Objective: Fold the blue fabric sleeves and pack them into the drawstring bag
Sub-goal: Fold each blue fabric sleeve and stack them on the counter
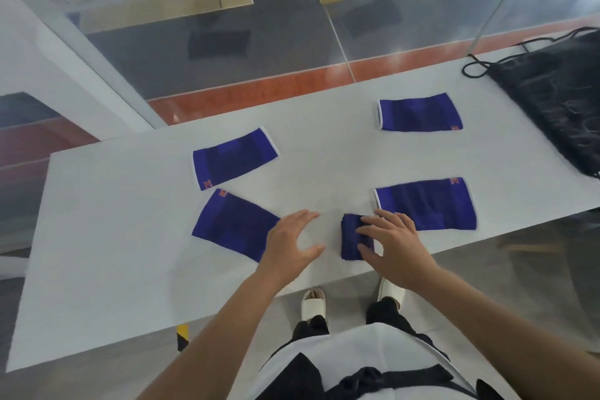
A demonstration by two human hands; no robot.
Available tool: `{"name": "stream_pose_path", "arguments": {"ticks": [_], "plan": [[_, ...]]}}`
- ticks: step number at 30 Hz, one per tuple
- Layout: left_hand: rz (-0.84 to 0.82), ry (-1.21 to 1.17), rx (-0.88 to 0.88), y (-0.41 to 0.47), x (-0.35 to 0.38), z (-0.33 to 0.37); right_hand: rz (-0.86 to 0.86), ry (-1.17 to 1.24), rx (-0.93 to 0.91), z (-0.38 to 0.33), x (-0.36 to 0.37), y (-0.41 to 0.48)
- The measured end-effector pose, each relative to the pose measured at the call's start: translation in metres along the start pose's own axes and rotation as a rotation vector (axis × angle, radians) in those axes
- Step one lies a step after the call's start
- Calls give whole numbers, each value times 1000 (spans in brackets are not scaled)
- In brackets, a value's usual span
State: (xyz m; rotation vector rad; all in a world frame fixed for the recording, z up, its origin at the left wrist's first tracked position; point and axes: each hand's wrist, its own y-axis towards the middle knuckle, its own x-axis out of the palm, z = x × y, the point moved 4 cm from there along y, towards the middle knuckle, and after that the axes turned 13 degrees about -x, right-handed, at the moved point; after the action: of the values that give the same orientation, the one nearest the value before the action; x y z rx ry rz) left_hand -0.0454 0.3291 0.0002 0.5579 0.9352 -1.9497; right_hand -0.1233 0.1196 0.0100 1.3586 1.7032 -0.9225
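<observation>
Knit blue fabric sleeves lie on the smooth white rectangular table (130, 269): four flat, white-edged ones and one folded small bundle (352, 237) near the front edge. Flat ones sit far left (233, 157), near left (233, 224), far right (420, 112) and near right (428, 203). The right hand (393, 247) presses spread fingers on the bundle; the left hand (292, 243) hovers open beside it, overlapping the near-left sleeve's corner. A crinkled black drawstring bag (558, 91) rests at the far right edge. Bare tabletop stays open centre and left.

I have one view only, from the head: it looks steeply down and forward over the white worktop (113, 269), close above it, floor and glass wall (389, 26) beyond.
</observation>
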Motion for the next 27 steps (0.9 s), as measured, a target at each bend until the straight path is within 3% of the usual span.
{"name": "stream_pose_path", "arguments": {"ticks": [4,7,16,27], "plan": [[8,183,-286,-13,-17,-54,90,87,38,-25,-8,4],[-45,294,-373,-20,-11,-79,83,144,93,-38,-4,5],[174,415,-252,-22,-3,-82,-154,31,222,-34,6,-7],[362,404,-140,-24,6,-67,-375,-29,71,-5,18,-13]]}}
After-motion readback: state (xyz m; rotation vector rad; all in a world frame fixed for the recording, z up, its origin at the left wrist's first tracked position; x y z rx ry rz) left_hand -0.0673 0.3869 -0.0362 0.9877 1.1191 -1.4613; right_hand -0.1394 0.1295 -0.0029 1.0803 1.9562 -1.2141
